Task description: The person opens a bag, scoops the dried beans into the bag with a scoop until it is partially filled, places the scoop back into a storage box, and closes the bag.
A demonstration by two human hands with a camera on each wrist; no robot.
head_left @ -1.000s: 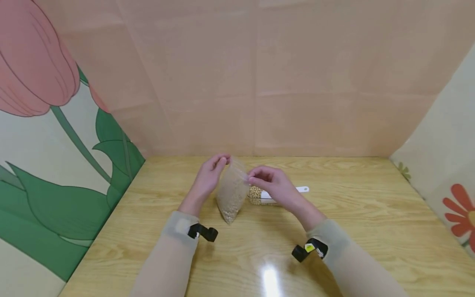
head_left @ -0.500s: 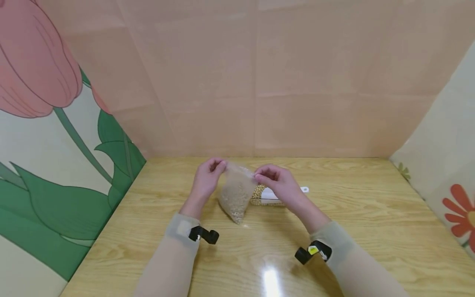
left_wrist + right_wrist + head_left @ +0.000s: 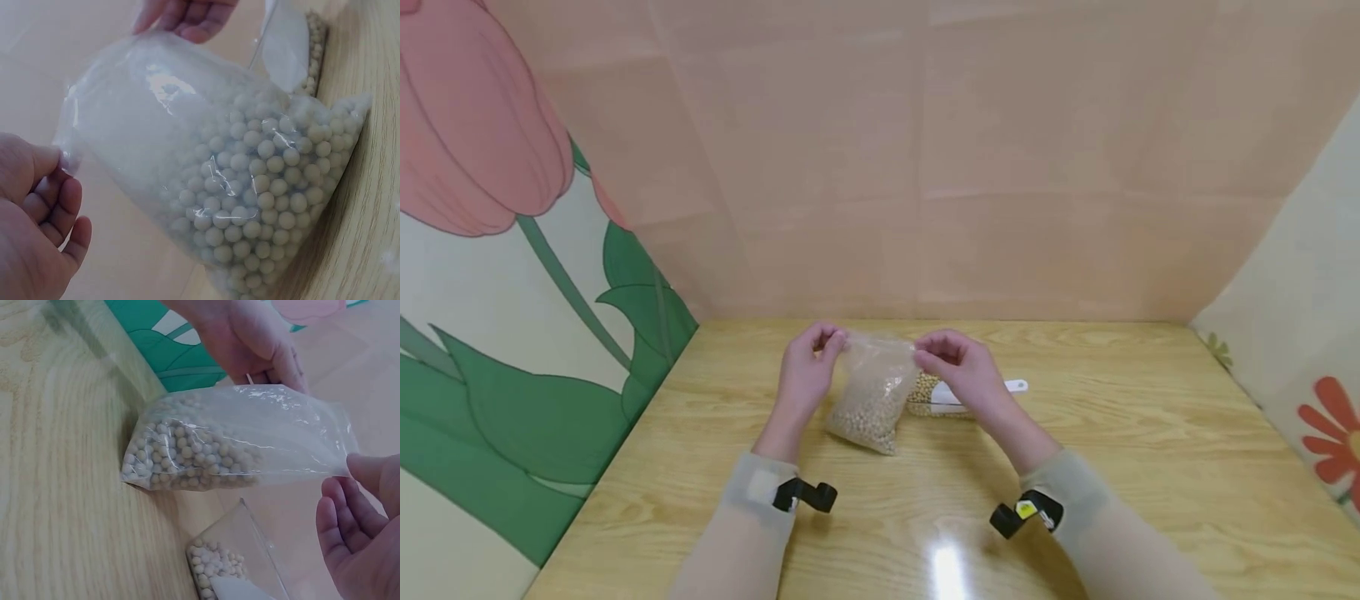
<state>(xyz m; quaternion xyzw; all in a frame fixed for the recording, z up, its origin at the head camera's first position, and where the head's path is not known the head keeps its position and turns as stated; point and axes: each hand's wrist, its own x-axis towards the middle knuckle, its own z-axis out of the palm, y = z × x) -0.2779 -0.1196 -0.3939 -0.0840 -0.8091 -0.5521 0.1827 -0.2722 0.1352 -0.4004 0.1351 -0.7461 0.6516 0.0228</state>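
Observation:
Between both hands stands a clear plastic zip bag, its lower part full of round beige beans, its upper part slack. My left hand pinches the bag's top left corner between thumb and fingers. At the opposite top corner my right hand pinches the plastic the same way. The bag's bottom is at the tabletop, as the right wrist view shows. Behind the right hand lies a clear box of the same beans with a white scoop in it, partly hidden by that hand.
The wood-grain table reaches back to a plain pinkish backdrop. A tulip-printed panel borders the left side, and a flower-printed one the right.
The bag has turned to show its broad face. My left hand has shifted left and slightly down; the right has moved a little right. The bag's top edge is now stretched wider between them.

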